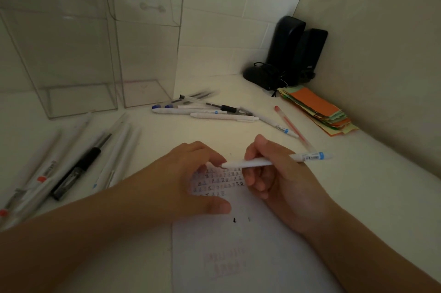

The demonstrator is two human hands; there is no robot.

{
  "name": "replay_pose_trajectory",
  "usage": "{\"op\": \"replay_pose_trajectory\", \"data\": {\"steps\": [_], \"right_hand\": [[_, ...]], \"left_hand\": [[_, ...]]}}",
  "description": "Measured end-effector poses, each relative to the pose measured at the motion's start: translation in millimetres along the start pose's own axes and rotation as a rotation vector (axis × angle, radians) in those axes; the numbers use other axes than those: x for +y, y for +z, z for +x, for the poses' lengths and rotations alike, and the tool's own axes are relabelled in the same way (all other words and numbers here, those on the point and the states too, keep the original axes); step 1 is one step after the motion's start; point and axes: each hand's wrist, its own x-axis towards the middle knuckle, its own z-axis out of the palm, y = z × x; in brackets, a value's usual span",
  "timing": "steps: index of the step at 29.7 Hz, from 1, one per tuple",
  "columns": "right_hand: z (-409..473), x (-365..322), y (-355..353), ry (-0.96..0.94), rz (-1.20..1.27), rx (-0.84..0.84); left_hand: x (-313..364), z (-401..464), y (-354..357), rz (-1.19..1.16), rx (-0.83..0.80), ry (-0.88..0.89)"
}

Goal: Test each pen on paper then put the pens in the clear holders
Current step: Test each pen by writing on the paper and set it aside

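The right hand [281, 173] holds a white pen [276, 160] with its fingers curled round the middle of it. The pen lies almost flat, and its tip sits just above the rows of little marks on the paper [238, 245]. The left hand [181, 178] rests on the paper with fingers loose and flat, holding nothing, and it seems to keep the sheet from sliding.

I think the pen is light and stiff. Its smooth white body may be a bit slippery, so a grip near the writing end looks best for making a mark. The paper is thin and soft, so it could slide or crease if nobody presses on it.

Left of the paper lies a row of pens [71, 163], some white and one black. Behind the paper lies a pile of pens [210, 111], and a thin red pen [290, 125] lies to the right of the pile. Two clear holders [95, 49] stand on the tabletop [358, 173] behind the paper and to the left, and I can see no pens inside them. A stack of colored paper strips [317, 111] and two dark speakers [296, 51] sit in the corner behind the paper to the right. The pile of pens lies between the paper and the holders, so the hand may need to lift over it
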Motion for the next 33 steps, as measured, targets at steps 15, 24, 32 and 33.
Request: {"op": "replay_pose_trajectory", "data": {"steps": [15,24,32,33], "right_hand": [[-1,-2,-9,0.031,0.265,-0.099],[2,-3,-12,0.058,0.442,-0.182],[-3,-4,-6,-0.027,0.330,-0.198],[-4,-4,-4,-0.056,0.270,-0.207]], "left_hand": [[3,-2,-3,-0.119,0.247,-0.088],[2,-2,-1,-0.090,0.264,-0.041],[-2,-2,0,0.035,0.343,0.073],[-2,-2,-2,0.076,0.365,0.105]]}}
